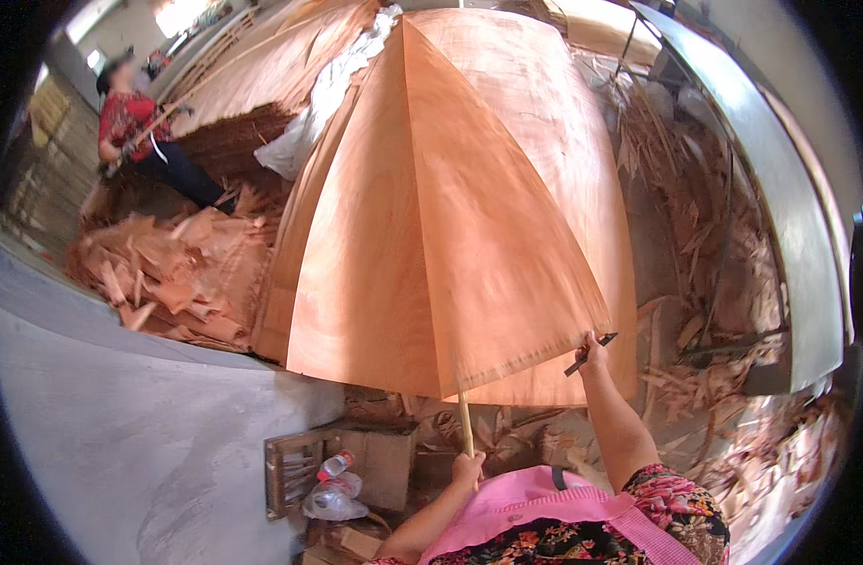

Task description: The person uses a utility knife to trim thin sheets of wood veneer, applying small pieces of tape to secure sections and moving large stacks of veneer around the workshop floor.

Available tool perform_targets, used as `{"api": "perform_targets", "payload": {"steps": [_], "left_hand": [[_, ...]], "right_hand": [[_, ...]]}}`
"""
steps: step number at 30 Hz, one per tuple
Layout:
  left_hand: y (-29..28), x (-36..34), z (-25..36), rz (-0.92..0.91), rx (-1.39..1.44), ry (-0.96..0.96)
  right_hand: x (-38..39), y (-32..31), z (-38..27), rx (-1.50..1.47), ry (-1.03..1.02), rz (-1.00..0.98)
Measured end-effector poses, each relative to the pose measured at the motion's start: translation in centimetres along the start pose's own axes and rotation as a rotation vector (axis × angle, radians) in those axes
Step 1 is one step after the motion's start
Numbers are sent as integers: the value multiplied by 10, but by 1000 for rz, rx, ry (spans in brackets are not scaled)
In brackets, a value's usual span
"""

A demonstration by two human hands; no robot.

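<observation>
A large thin sheet of orange-brown wood veneer (497, 245) is spread in front of me, raised along a ridge like a tent. My left hand (466, 468) is closed round a pale wooden stick (465, 424), which passes out of sight at the sheet's near edge. At the sheet's near right corner is my right hand (594, 352), its fingers closed on a narrow dark tool (577, 363) whose kind I cannot make out. Whether those fingers also pinch the veneer cannot be told. Beneath lies a broad stack of veneer (573, 141).
A person (130, 122) in a red top holds a long pole at the far left, beside another veneer stack (271, 75). Torn veneer scraps (182, 268) lie left. A wooden crate (295, 466) and plastic bottle (335, 465) sit near my left arm. A metal-topped table (780, 207) stands right.
</observation>
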State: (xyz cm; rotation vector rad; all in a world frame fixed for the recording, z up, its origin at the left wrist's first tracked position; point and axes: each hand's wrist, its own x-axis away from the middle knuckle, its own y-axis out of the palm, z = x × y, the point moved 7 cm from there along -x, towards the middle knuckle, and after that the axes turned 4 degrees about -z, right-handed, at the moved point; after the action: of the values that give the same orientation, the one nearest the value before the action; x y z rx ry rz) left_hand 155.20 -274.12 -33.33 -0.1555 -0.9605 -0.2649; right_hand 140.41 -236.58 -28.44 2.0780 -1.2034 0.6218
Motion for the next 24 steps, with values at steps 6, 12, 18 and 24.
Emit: {"api": "perform_targets", "payload": {"steps": [6, 12, 18, 24], "left_hand": [[-42, 58, 94, 361, 229, 252], [17, 97, 200, 152, -114, 352], [133, 156, 267, 59, -127, 609], [276, 222, 302, -43, -990, 919]], "right_hand": [[21, -73, 79, -6, 380, 22], [95, -135, 66, 634, 592, -253], [205, -11, -97, 821, 141, -822], [181, -7, -171, 692, 51, -497]]}}
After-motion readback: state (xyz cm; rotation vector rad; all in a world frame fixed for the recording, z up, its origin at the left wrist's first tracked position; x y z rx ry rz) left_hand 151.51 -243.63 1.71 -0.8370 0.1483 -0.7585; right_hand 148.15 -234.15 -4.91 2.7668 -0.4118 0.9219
